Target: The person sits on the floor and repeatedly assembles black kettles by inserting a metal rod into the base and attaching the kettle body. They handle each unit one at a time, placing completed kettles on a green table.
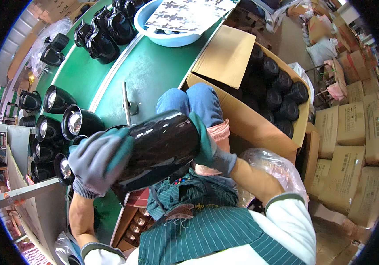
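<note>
A glossy black cylindrical housing [160, 148] lies sideways in front of my chest, held between both gloved hands. My left hand [97, 161], in a grey and green glove, wraps around its left end. My right hand [211, 148], in the same kind of glove, cups its right end. Below the housing are my knees in blue trousers [194, 101] and a striped green apron [198, 221].
An open cardboard box [247, 119] with several black housings [278, 88] stands at my right. A green workbench [149, 70] carries more black housings [72, 121], a blue basin [167, 37] and an upright metal rod [125, 104]. Stacked cartons [357, 132] fill the far right.
</note>
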A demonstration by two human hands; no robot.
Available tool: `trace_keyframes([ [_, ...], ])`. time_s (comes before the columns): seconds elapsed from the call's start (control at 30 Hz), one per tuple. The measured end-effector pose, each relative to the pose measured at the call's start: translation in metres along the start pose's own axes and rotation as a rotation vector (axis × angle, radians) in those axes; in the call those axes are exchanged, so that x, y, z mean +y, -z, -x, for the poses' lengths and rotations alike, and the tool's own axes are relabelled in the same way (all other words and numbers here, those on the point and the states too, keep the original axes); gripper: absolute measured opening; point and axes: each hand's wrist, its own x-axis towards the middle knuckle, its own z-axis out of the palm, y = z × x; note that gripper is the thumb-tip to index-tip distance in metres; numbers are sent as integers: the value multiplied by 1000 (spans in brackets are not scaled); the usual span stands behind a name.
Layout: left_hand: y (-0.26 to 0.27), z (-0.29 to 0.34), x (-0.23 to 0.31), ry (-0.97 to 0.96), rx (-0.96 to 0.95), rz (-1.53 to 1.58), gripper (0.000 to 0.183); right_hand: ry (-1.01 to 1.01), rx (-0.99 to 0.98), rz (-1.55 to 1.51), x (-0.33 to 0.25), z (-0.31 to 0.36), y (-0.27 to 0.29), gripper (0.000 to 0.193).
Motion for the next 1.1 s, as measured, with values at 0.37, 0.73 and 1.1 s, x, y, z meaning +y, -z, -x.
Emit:
trace_keyframes([
  [0.37, -47, 55, -29, 777, 15, 891, 58, 187, -55, 105, -51, -17, -19, 82],
  [0.73, -55, 48, -45, 1003, 57, 896, 38, 367, -42, 187, -60, -41, 0, 98],
  [1.1, -60, 40, -19, 1193, 147, 1346, 50, -96, 79, -737, -63, -21, 10, 78],
])
